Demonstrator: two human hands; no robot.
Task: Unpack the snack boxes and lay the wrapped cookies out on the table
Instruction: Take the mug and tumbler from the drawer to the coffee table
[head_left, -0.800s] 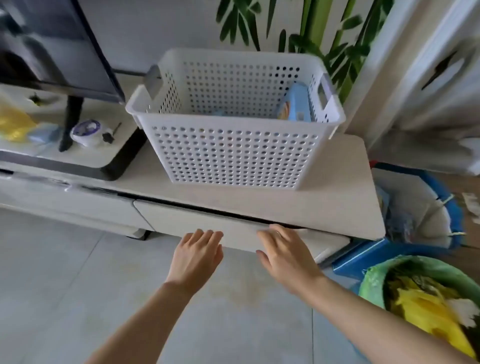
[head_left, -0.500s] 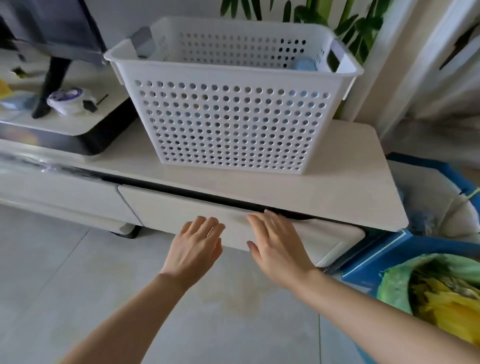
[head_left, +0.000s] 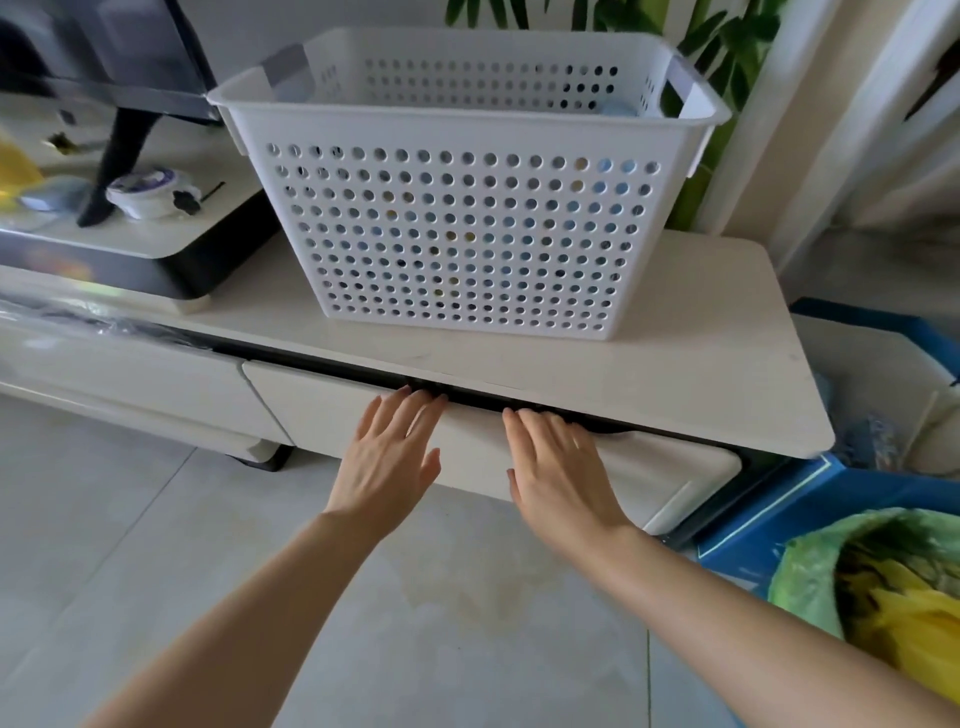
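Both hands (head_left: 387, 457) flat on drawer (head_left: 332, 410)

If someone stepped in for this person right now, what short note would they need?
Left hand: open, fingers straight, flat on the drawer front, tips at the dark gap under the tabletop.
Right hand: open, the same, further right.
White perforated basket stands on the tabletop; blue packaging shows through its holes and at its far right corner, too hidden to identify.
Done: nothing unpacked, no cookies laid out.
Left: probably deal with the drawer, then take the boxes out, open them and spread the wrapped cookies on the tabletop.
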